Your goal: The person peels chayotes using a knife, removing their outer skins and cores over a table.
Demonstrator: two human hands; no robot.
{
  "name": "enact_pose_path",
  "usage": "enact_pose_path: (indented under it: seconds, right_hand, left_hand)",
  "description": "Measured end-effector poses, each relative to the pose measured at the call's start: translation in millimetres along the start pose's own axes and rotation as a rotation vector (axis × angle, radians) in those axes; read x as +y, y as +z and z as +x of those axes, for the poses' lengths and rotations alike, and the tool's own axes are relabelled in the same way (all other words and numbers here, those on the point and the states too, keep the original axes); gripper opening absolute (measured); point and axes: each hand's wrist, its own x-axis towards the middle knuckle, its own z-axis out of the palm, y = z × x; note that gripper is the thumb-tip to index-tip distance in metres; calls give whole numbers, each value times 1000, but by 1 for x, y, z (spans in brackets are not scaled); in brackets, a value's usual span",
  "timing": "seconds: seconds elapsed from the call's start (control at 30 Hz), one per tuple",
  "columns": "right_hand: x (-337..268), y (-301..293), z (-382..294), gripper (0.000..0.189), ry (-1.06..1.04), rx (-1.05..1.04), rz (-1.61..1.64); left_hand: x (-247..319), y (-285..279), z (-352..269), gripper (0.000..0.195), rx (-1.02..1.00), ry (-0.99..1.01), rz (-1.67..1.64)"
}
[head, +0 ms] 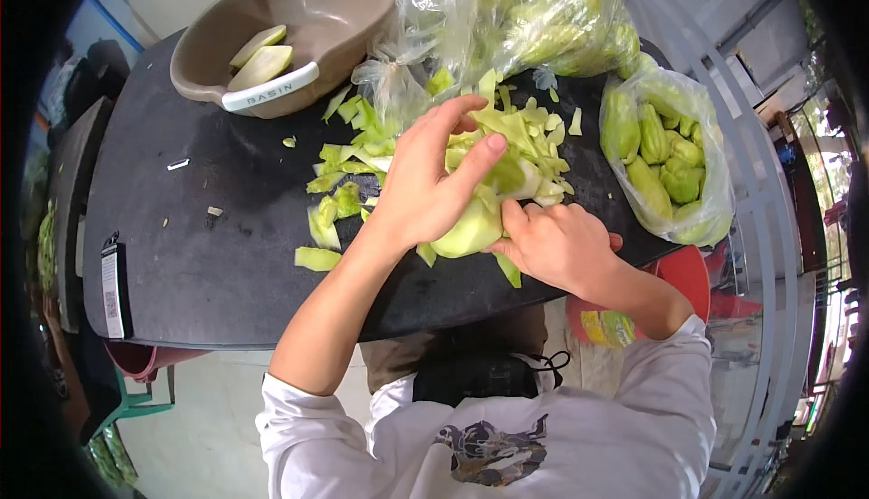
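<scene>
My left hand point(434, 173) is raised over a heap of pale green peelings point(526, 132), thumb and fingers spread apart. Below its palm is a peeled chayote point(472, 227), its surface smooth and light green. Whether the palm touches it I cannot tell. My right hand point(557, 241) is closed beside the chayote around a tool; only a red handle end point(615, 242) shows past the fist, and the rest is hidden. More peel strips point(333, 207) lie scattered on the black table point(204, 261) left of my hands.
A brown basin point(333, 10) at the back left holds two pale cut pieces point(261, 68). Clear plastic bags of chayotes stand at the back point(563, 17) and the right point(669, 160). A red container point(682, 282) is below the right table edge. A tag point(113, 292) lies at the left corner.
</scene>
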Motion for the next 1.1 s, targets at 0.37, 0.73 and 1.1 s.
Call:
enact_pose_path:
  seconds: [0.37, 0.73, 1.1]
  right_hand:
    - [-2, 14, 4, 48, 32, -109, 184]
    - [29, 18, 25, 56, 63, -259, 470]
    - [28, 22, 20, 48, 109, -223, 536]
  left_hand:
    - [-15, -11, -9, 65, -221, 192, -272]
    - [-1, -6, -11, 54, -184, 224, 336]
    - [6, 21, -36, 66, 136, 238, 542]
